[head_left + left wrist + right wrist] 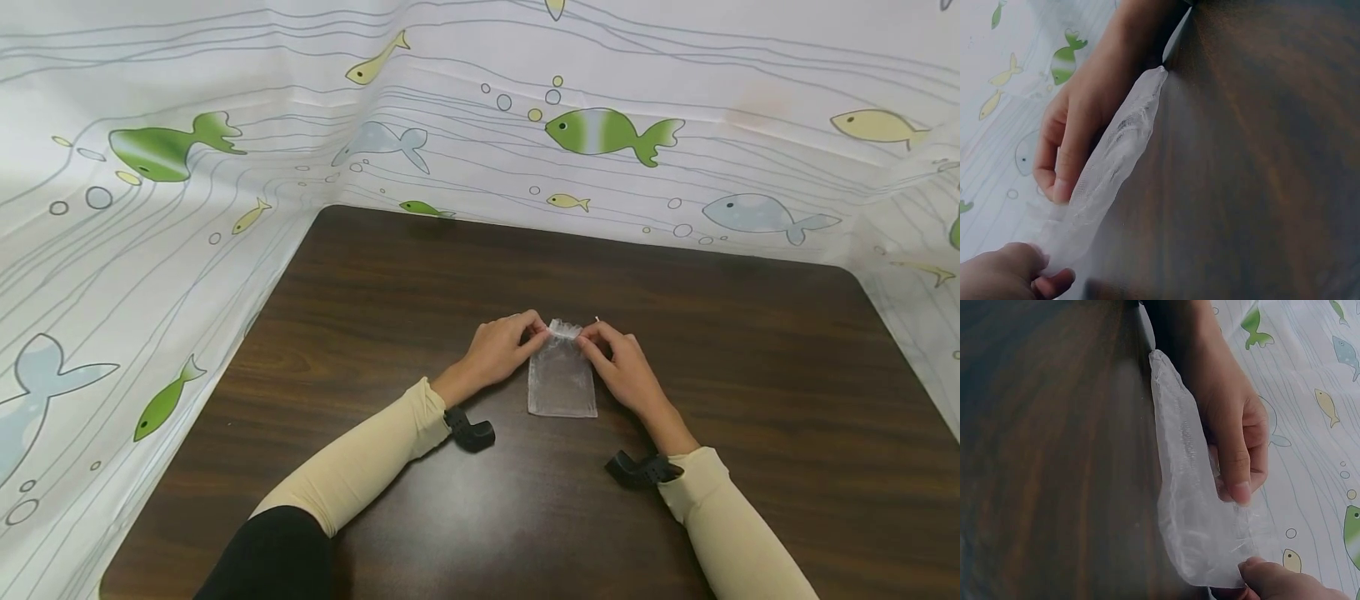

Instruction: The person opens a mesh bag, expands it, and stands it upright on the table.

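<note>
A sheer white drawstring pouch (562, 379) lies flat on the dark wooden table, its gathered mouth pointing away from me. At the left side of that mouth my left hand (504, 343) pinches the pouch between thumb and fingertips. My right hand (621, 367) pinches the opposite side in the same way, and a small white tip of cord shows just above its fingers. In the left wrist view the pouch (1113, 169) runs between both hands, seen nearly edge-on. The right wrist view shows the pouch (1188, 487) looking slightly puffed; I cannot see anything inside it.
The brown wood-grain table (420, 275) stretches out on all sides of the pouch. A white curtain (465, 50) printed with fish hangs along the back and left edges. Black wrist cameras sit on the left (471, 432) and right (641, 471) wrists, near the tabletop.
</note>
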A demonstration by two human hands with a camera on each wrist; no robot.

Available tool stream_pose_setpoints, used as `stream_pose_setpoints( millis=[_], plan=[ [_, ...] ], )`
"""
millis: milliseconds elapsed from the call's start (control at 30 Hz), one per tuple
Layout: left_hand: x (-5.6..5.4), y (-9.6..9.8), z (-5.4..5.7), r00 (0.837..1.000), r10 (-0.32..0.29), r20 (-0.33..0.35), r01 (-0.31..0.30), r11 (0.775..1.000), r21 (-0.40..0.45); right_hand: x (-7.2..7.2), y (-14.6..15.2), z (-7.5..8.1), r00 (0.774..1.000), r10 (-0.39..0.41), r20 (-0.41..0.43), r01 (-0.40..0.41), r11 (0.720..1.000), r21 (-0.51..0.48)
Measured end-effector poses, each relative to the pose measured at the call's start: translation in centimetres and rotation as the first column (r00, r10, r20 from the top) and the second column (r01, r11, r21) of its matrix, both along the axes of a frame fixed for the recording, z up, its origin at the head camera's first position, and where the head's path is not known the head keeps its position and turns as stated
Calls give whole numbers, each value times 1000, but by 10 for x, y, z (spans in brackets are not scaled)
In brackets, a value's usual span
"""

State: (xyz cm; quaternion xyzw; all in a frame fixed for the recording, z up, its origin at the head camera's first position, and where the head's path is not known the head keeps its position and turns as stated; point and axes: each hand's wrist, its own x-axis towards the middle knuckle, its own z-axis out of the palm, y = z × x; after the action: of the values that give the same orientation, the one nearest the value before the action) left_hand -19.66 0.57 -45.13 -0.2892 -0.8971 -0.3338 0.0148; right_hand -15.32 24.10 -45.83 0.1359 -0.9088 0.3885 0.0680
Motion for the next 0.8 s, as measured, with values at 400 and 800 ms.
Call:
stream_pose_setpoints(
  millis=[400,800],
  plan=[
    [1,0,0,999,30,18,-31,999,19,0,0,0,1000,-7,-8,7,1000,-11],
    [2,-1,-1,1000,-3,-13,3,1000,5,1,3,-1,1000,-18,21,19,998,-63]
  ],
)
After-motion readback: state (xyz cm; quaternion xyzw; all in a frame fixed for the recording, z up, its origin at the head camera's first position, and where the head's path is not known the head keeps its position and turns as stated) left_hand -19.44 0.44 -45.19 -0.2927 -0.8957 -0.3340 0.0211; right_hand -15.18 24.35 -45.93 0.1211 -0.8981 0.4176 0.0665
